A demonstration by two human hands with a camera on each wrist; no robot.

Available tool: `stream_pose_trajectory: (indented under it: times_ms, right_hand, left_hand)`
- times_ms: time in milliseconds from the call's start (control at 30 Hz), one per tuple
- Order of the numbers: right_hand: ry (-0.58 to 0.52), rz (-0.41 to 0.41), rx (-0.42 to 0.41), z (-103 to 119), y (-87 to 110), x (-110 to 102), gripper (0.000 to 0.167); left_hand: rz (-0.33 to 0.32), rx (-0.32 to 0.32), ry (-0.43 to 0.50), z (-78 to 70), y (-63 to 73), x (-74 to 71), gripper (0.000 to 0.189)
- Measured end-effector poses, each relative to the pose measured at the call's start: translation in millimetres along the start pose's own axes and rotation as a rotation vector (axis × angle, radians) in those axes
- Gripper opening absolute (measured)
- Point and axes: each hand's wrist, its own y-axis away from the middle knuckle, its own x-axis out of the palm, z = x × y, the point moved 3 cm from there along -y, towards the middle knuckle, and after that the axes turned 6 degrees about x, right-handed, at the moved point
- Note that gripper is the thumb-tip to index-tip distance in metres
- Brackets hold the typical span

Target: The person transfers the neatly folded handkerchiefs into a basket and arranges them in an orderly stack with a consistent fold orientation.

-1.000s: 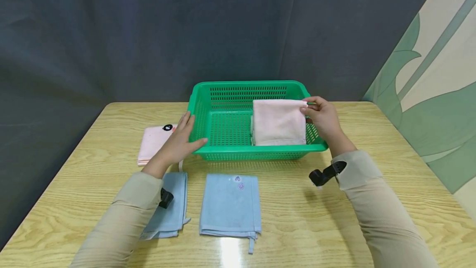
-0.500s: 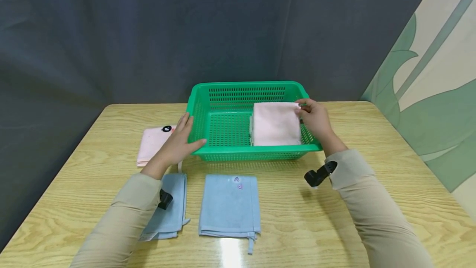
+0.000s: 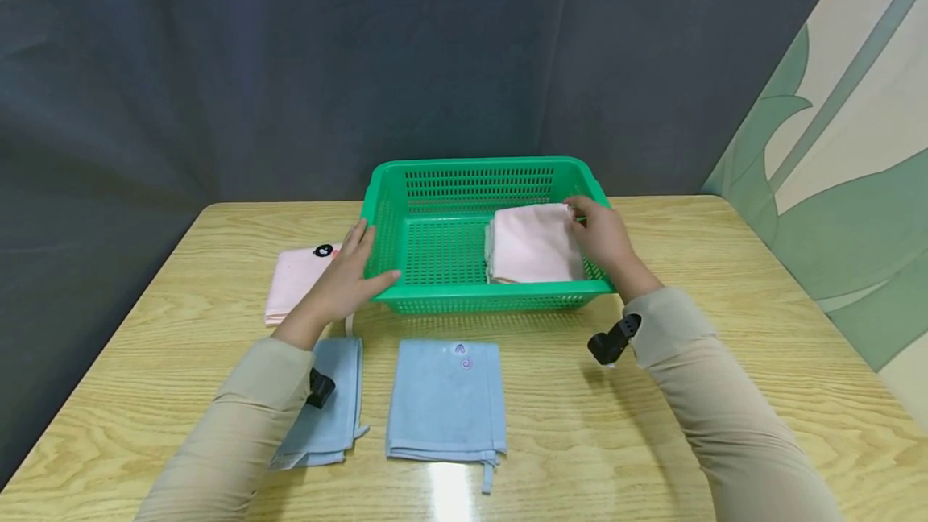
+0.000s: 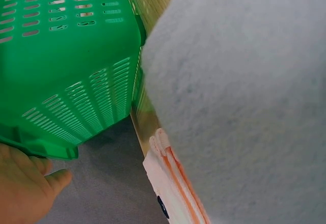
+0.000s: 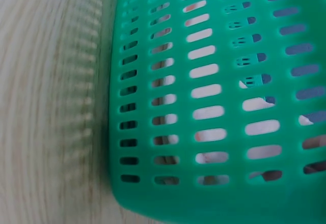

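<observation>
A green plastic basket (image 3: 442, 290) with slotted walls stands at the back middle of the table. My left hand (image 3: 346, 284) rests on its left end, fingers straight along the rim and thumb spread over the front corner. Inside the basket's right half, a folded pale pink towel (image 3: 538, 246) lies over a pale stack whose left edge shows. My right hand (image 3: 603, 238) reaches over the right wall and pinches the towel's far right corner; some fingertips are hidden. In the right wrist view, the basket wall (image 5: 229, 203) hides most of the towel and hand.
A folded pink towel (image 3: 293, 280) with a black round patch lies left of the basket, partly behind my left hand. Two folded blue towels lie in front: one (image 3: 445, 401) at the middle, another (image 3: 337, 393) partly under my left forearm. A dark curtain (image 3: 464, 55) hangs behind.
My right hand has moved left and down into the basket, bringing the pink towel lower onto the stack. The left hand keeps its place on the rim.
</observation>
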Motion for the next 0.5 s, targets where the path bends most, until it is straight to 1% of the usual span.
stream_pose_trajectory:
  times_ms: [200, 333, 433, 500]
  right_hand:
    - [0.04, -0.026, 0.027, 1.1, -0.5, 0.6, 0.039]
    - [0.111, -0.038, 0.022, 1.4, -2.1, 2.2, 0.036]
    - [0.179, -0.029, 0.013, 1.4, -2.8, 4.1, 0.034]
    - [0.198, -0.023, 0.014, 1.2, -2.7, 4.6, 0.033]
  left_hand:
    - [0.001, -0.003, 0.003, -0.8, 0.3, -0.5, 0.086]
    - [-0.001, -0.006, 0.006, -1.0, 0.3, -0.3, 0.085]
    - [-0.001, -0.006, 0.007, -0.7, 0.1, 0.2, 0.085]
    - [0.0, -0.007, 0.002, -0.3, 0.0, 0.6, 0.085]
